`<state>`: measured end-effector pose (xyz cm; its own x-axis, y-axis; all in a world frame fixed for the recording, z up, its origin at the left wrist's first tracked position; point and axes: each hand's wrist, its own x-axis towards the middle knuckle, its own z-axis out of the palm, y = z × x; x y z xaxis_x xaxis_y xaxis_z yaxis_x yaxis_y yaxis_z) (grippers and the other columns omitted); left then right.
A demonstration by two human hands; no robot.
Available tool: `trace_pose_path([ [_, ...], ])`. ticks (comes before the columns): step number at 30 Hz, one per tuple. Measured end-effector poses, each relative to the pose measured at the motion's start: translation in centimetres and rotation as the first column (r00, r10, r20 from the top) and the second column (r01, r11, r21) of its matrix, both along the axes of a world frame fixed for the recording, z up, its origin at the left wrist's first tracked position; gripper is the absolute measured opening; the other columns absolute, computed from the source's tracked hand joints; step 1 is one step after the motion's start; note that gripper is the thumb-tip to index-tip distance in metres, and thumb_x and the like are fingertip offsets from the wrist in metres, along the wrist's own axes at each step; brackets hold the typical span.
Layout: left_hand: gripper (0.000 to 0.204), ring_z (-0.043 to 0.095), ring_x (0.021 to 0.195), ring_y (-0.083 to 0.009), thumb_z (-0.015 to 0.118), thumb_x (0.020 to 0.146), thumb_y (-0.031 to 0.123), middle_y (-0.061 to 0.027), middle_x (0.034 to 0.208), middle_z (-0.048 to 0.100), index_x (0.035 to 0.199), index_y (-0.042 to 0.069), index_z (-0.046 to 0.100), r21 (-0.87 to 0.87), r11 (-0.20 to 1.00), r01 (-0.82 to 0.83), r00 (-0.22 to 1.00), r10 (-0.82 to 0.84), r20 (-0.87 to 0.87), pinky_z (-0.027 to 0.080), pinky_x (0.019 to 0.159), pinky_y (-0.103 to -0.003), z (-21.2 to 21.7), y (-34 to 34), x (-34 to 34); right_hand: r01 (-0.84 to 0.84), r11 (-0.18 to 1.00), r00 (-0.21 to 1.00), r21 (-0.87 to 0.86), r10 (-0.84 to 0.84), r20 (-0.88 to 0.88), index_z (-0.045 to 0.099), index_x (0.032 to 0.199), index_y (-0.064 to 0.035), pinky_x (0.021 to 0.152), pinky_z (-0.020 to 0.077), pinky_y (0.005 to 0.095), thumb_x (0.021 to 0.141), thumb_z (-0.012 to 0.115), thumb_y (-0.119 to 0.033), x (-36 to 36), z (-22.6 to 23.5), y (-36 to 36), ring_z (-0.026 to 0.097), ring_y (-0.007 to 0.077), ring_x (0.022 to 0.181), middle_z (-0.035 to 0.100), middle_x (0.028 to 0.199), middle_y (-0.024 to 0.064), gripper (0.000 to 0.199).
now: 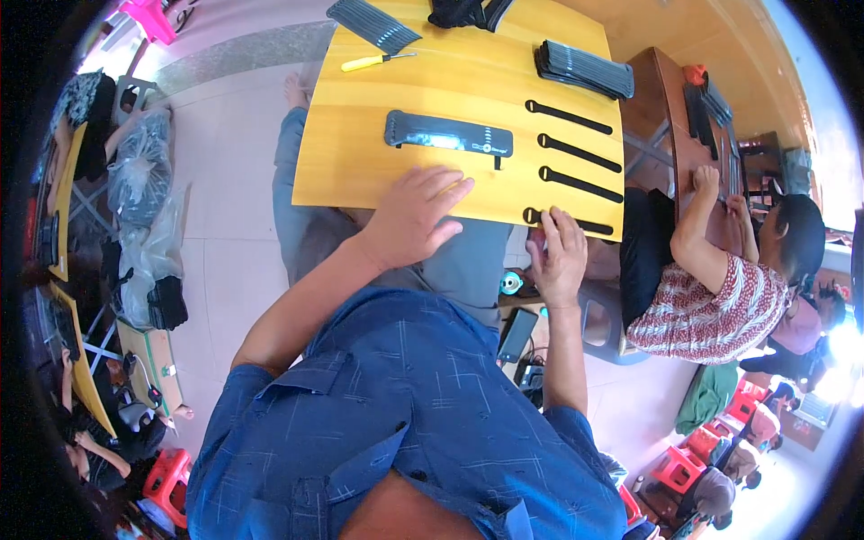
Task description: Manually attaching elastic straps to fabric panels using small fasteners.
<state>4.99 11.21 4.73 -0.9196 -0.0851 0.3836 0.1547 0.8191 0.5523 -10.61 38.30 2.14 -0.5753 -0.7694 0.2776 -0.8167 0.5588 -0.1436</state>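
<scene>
On the yellow table [351, 180] in front of me lies a flat, dark grey strip-shaped piece [450, 133] with a shiny patch and a short black tab below its right end. My left hand [418, 216] hovers by the near edge below it, fingers stretched out and holding nothing. Several black straps [580, 155] with looped left ends lie in a column at the right. My right hand [560, 252] rests its extended fingertips on the nearest strap [589, 225], its thumb apart at the table edge.
A yellow-handled screwdriver [364, 63] lies far left, below a fanned pile of dark strips [373, 25]. A stack of similar strips [585, 72] sits far right. A co-worker [711, 288] works at a brown table [661, 99] to the right. Plastic-wrapped goods [142, 180] stand left.
</scene>
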Motion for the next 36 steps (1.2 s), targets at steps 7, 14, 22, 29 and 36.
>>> trace_pose_path([
  [7, 0.046, 0.068, 0.106, -0.0323, 0.078, 0.082, 0.019, -0.0140, 0.122, 0.069, 0.126, 0.008, 0.069, 0.198, 0.980, 0.016, 0.999, -0.008, -0.043, 0.055, 0.090, -0.042, -1.1, 4.1, -0.4, -0.083, 0.969, 0.996, -0.231, 0.089, 0.018, 0.066, 0.102, -0.0086, 0.085, 0.0526, 0.0437, 0.085, 0.074, -0.007, 2.1, 1.7, -3.1, 0.068, 0.0314, 0.091, 0.071, 0.095, 0.0079, 0.019],
  [14, 0.017, 0.070, 0.074, -0.0270, 0.074, 0.087, 0.016, -0.0117, 0.088, 0.073, 0.101, 0.007, 0.075, 0.291, 0.950, -0.114, 0.993, 0.120, -0.002, 0.055, 0.068, -0.039, -0.9, 2.5, -0.4, -0.082, 0.966, 0.930, -0.247, 0.163, 0.330, 0.067, 0.103, -0.0082, 0.077, 0.0561, 0.0431, 0.088, 0.073, -0.012, 3.8, 4.2, -6.8, 0.071, 0.0340, 0.086, 0.072, 0.093, 0.0123, 0.017],
  [22, 0.016, 0.062, 0.063, -0.0069, 0.065, 0.099, 0.013, -0.0014, 0.084, 0.072, 0.101, -0.001, 0.073, 0.732, 0.532, -0.426, 0.902, 0.188, 0.388, 0.051, 0.058, -0.022, -0.6, -3.6, 2.5, 0.066, 0.970, 0.724, -0.233, 0.114, 0.681, 0.072, 0.102, -0.0036, 0.073, 0.0537, 0.0317, 0.093, 0.073, -0.012, 0.3, 3.4, -6.8, 0.069, 0.0206, 0.076, 0.072, 0.083, 0.0115, 0.013],
  [29, 0.017, 0.061, 0.063, -0.0054, 0.067, 0.098, 0.017, -0.0014, 0.080, 0.071, 0.095, 0.001, 0.073, 0.706, 0.462, -0.536, 0.844, 0.269, 0.465, 0.050, 0.057, -0.021, 0.0, -6.4, 2.2, 0.241, 0.910, 0.468, -0.338, 0.196, 0.861, 0.069, 0.105, -0.0013, 0.070, 0.0479, 0.0214, 0.100, 0.067, -0.010, -2.6, 2.0, -9.3, 0.057, 0.0053, 0.076, 0.065, 0.082, -0.0022, 0.010],
  [36, 0.024, 0.061, 0.060, -0.0097, 0.068, 0.095, 0.020, -0.0051, 0.069, 0.068, 0.086, -0.002, 0.073, 0.623, 0.477, -0.620, 0.784, 0.355, 0.508, 0.048, 0.056, -0.028, -0.3, -8.3, 0.5, 0.356, 0.851, 0.398, -0.386, 0.235, 0.887, 0.069, 0.110, -0.0004, 0.070, 0.0489, 0.0208, 0.103, 0.065, -0.013, -4.7, 0.5, -11.5, 0.059, 0.0066, 0.075, 0.066, 0.084, -0.0001, 0.015],
])
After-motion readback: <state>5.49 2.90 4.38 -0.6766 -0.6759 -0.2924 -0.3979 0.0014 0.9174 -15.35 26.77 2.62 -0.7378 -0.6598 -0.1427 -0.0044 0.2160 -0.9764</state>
